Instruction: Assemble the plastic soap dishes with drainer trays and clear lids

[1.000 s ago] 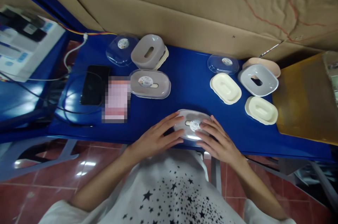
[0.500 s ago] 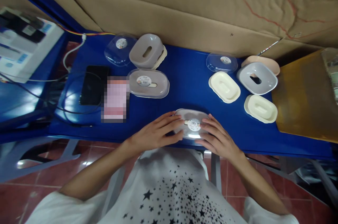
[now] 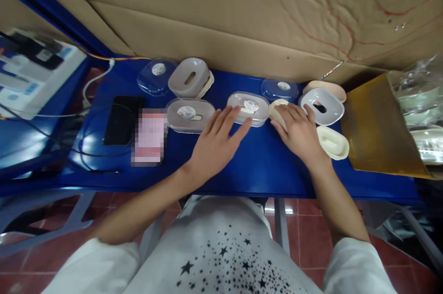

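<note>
A lidded grey soap box (image 3: 260, 111) with a round label lies on the blue table. My left hand (image 3: 215, 144) is spread over its near left edge, fingertips against it. My right hand (image 3: 297, 133) lies with fingers apart over a cream tray (image 3: 276, 110), partly hiding it. Left of my left hand sits another lidded box (image 3: 176, 121). A grey tub with a slot (image 3: 319, 104) and a second cream tray (image 3: 337, 146) are to the right of my right hand. Behind stands a clear lid (image 3: 272, 88).
A phone (image 3: 119, 121) and a pixelated screen (image 3: 149, 137) lie at the left with cables. Another clear lid (image 3: 152, 81) and a stacked grey tub (image 3: 180, 88) are at the back left. A cardboard box (image 3: 374, 132) with plastic-wrapped items stands at the right.
The lidded box has moved away from the table's front edge toward the back. My left hand has followed it; my right hand has left it and moved onto the cream tray.
</note>
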Demonstrator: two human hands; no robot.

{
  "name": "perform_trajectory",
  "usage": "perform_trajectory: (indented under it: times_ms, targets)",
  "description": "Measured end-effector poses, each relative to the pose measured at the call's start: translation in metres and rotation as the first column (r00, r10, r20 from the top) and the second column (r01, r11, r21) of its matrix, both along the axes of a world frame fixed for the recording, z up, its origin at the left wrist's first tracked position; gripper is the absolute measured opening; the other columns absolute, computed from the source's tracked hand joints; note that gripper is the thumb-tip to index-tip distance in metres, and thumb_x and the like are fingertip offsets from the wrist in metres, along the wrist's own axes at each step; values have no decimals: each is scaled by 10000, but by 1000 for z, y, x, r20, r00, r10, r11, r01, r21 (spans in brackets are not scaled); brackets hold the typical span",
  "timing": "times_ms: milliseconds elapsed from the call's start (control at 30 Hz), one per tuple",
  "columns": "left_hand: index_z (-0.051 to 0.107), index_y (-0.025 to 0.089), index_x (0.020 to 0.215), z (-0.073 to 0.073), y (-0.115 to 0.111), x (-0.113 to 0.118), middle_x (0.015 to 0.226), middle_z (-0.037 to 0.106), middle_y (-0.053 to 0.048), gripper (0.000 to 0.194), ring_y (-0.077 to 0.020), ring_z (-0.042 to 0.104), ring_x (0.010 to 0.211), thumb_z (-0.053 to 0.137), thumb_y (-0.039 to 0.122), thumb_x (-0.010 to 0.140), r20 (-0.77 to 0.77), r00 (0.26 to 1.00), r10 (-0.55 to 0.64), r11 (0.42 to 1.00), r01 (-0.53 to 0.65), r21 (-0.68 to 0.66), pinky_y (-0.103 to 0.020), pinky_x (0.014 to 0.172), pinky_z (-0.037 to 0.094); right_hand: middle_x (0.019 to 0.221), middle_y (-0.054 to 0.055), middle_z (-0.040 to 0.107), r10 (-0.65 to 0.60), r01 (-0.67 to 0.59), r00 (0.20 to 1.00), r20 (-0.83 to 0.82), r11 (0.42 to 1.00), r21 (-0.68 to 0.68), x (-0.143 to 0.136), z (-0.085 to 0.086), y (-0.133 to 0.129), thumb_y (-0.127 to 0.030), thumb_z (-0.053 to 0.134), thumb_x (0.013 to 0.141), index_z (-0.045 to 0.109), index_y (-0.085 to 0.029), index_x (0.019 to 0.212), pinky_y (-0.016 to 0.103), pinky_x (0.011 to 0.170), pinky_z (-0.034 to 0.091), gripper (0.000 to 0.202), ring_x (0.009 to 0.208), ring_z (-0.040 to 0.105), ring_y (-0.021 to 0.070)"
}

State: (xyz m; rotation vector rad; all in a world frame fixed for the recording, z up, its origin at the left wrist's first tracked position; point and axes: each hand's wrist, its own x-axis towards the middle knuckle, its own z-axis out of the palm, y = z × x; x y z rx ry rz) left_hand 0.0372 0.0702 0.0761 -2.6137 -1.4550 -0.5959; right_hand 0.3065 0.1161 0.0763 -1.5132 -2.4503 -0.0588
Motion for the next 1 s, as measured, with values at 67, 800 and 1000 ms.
perform_trajectory:
  times_ms: [67, 800, 1000]
  targets:
    - [567, 221, 1531, 6, 7, 6, 1648, 519, -194, 486, -362, 516, 1541, 602, 148, 1052, -6, 1000, -25, 1000, 25, -11, -564, 1267, 444, 1492, 158, 687, -7, 7, 1000, -5, 1000, -29, 1, 3, 5, -404, 458, 1140, 629, -177, 1469, 625, 1272, 328, 434, 1433, 599, 348]
    - [367, 193, 1696, -16, 50, 7, 1772, 305, -232, 702, -416, 340, 1638, 511, 64, 1021, 85, 996, -32, 994, 40, -98, -648, 1291, 349, 1577, 214, 607, -72, 72, 997, 7, 993, -93, 8, -29, -29, -327, 495, 1120, 529, -138, 1588, 697, 1268, 344, 506, 1517, 535, 393]
    - [550, 231, 1544, -31, -11, -16, 1631, 547, -167, 491, -361, 535, 1519, 652, 261, 1064, 52, 927, -371, 914, 375, -158, -564, 1228, 497, 1610, 52, 607, 314, -354, 922, -228, 921, -161, 4, -11, -57, -277, 494, 1126, 508, -314, 1612, 516, 1278, 444, 488, 1501, 571, 225]
